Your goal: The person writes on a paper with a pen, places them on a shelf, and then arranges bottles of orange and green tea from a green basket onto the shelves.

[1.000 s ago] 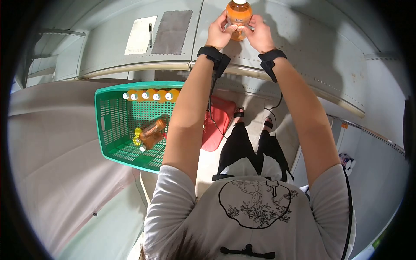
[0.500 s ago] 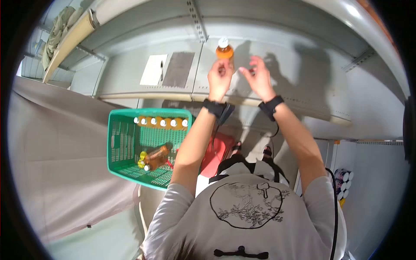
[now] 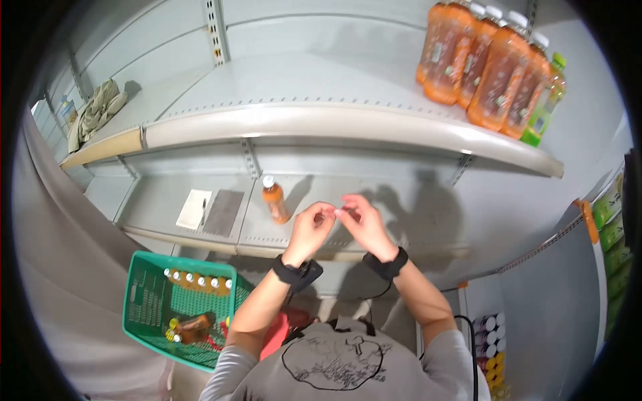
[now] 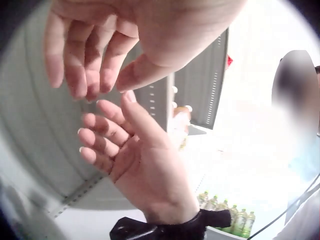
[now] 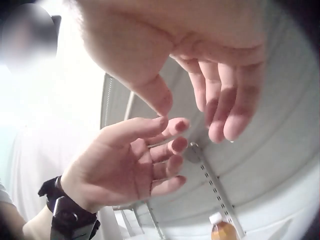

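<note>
My left hand (image 3: 311,230) and right hand (image 3: 364,227) are held over the lower shelf (image 3: 374,244), fingers loosely bent and nothing in them. Their thumb tips come close together, as the left wrist view also shows with the right hand (image 4: 155,165) below the left hand (image 4: 145,35). Left of them, an orange drink bottle (image 3: 275,202) with a white cap stands upright on the shelf, apart from both hands. Its capped top (image 5: 222,230) shows at the bottom of the right wrist view.
A white sheet (image 3: 190,210) with a pen and a dark grey cloth (image 3: 225,210) lie left of the bottle. Below, a green basket (image 3: 134,294) holds several bottles. Orange bottles (image 3: 498,77) crowd the upper shelf's right end, above the protruding shelf edge (image 3: 314,122).
Both hands have let go of the orange bottle and drawn back from it to the right, coming together. The bottle stays standing. The head view has tilted up, bringing the upper shelf in.
</note>
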### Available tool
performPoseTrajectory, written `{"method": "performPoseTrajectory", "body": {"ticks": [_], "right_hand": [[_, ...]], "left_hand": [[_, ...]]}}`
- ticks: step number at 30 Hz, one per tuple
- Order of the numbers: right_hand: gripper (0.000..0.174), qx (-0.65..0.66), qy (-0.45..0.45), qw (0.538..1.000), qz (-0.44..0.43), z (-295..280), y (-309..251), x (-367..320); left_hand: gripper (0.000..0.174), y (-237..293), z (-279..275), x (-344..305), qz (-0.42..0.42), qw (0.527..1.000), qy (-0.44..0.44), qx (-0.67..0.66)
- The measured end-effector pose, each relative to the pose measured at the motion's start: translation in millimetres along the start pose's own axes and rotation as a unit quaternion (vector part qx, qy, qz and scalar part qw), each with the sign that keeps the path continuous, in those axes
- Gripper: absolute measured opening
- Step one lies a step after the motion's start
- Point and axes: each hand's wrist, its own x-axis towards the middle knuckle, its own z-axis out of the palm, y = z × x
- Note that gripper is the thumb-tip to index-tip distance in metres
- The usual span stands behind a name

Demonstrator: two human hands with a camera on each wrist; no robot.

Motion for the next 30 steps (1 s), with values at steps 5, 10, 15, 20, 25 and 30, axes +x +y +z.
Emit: {"method": "performPoseTrajectory", "body": {"ticks": [5, 10, 15, 20, 25, 30], "right_hand": [[0.018, 0.088, 0.119, 0.989, -0.021, -81, -75, 6], [0.011, 0.084, 0.223, 0.969, -0.066, -172, -133, 7], [0.021, -0.024, 0.31, 0.941, -0.132, -235, -160, 47], [0.039, -0.147, 0.325, 0.926, -0.125, -260, -159, 74], [0.042, -0.207, 0.318, 0.919, -0.105, -266, -148, 83], [0.039, -0.207, 0.315, 0.918, -0.122, -272, -137, 88]], "left_hand": [[0.014, 118, 10, 18, 0.059, 0.996, -0.068, -0.002], [0.012, 223, 31, 36, 0.174, 0.975, -0.139, 0.018], [0.026, 284, 90, 101, 0.295, 0.945, -0.132, 0.041], [0.045, 291, 140, 157, 0.264, 0.943, -0.017, 0.201], [0.046, 277, 162, 176, 0.236, 0.953, -0.025, 0.189], [0.046, 267, 171, 186, 0.204, 0.971, -0.04, 0.118]]}}
